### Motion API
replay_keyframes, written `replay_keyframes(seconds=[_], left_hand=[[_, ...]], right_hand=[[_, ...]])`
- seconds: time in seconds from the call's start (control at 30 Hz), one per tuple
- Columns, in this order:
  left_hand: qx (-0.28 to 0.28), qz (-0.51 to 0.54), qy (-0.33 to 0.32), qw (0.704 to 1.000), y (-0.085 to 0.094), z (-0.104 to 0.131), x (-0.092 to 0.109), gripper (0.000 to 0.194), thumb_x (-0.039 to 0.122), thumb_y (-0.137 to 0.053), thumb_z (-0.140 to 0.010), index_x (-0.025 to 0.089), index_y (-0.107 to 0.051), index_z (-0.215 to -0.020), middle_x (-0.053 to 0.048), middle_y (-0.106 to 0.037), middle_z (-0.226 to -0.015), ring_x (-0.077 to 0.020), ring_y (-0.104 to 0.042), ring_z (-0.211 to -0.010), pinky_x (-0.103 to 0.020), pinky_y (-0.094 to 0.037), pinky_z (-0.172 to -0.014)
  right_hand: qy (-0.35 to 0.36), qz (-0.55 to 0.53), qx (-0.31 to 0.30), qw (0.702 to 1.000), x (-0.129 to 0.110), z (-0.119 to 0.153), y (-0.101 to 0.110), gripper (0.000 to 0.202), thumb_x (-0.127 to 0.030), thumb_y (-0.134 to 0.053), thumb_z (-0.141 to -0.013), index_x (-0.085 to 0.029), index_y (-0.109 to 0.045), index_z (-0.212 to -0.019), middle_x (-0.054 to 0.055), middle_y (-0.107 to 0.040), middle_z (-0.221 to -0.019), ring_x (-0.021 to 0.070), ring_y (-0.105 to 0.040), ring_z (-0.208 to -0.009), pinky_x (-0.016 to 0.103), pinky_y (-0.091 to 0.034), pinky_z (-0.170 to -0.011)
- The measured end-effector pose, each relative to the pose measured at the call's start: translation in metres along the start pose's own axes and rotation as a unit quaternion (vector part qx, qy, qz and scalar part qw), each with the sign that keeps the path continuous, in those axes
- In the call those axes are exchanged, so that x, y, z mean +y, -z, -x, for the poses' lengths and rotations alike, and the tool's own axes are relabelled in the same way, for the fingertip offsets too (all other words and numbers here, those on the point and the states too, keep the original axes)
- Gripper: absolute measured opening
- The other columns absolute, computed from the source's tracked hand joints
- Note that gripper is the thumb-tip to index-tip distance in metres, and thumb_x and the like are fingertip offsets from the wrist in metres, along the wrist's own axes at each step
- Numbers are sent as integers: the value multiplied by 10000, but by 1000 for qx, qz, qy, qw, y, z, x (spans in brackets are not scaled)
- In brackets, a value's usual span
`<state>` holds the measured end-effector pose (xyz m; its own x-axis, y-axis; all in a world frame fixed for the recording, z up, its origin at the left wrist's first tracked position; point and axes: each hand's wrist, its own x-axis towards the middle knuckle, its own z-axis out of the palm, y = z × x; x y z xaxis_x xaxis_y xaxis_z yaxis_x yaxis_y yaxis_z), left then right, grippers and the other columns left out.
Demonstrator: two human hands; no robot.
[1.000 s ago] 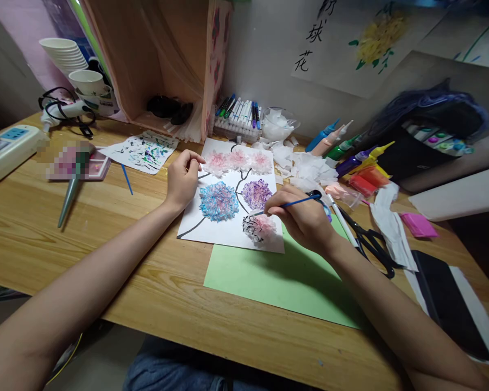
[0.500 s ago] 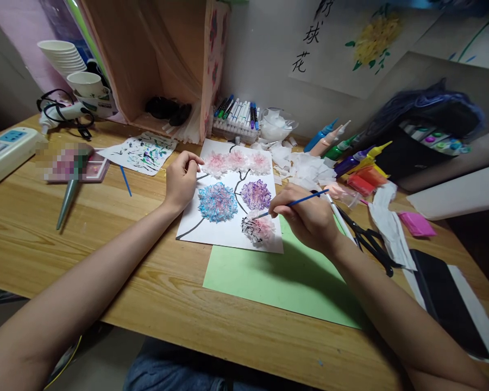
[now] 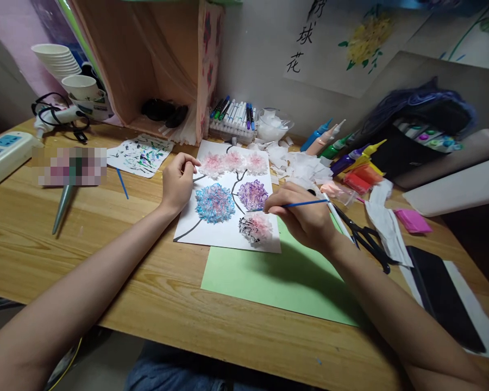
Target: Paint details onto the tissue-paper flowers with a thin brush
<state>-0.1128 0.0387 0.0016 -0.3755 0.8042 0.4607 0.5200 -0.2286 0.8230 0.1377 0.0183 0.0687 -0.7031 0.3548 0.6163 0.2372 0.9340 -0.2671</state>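
Note:
My right hand is closed round a thin blue paintbrush, held nearly level. Its tip hovers just above a pink and white tissue flower, whose left part has black edges. Curled at the upper left edge of the white picture sheet, my left hand grips the paper by a pink flower. A blue-edged flower and a purple-edged one are on the same sheet, among painted black branches. The fingers under my left hand are partly hidden.
Green paper lies under the sheet's lower right. Tissue scraps, paint bottles and black scissors sit to the right. A paint-marked paper, a blue stick and paper cups are on the left.
The brush tip has lifted off the black-edged flower, and the brush has tilted flatter. My left hand stays at the sheet's edge. The whole view has shifted slightly.

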Motion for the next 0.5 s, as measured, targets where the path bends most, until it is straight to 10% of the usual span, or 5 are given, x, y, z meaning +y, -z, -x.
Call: replay_keyframes(seconds=[0.3,0.5], left_hand=[[-4,5,9,1000,2,-2,-1,192,151,-421,-795,223,-585,-725,9,-567,-648,-141,-536,-645,-268,-383,-589],[-14,20,13,1000,3,-4,-3,180,162,-437,-795,232,-588,-726,10,-553,-655,-152,-513,-636,-295,-360,-590]], right_hand=[[-172,77,293,937,11,-1,56,322,-367,-433,-926,-221,-545,-661,-19,-510,-560,92,-465,-430,282,-330,-439],[-200,128,215,947,17,-1,69,348,-378,-421,-929,-207,-528,-645,-31,-468,-492,93,-471,-438,264,-341,-484]])
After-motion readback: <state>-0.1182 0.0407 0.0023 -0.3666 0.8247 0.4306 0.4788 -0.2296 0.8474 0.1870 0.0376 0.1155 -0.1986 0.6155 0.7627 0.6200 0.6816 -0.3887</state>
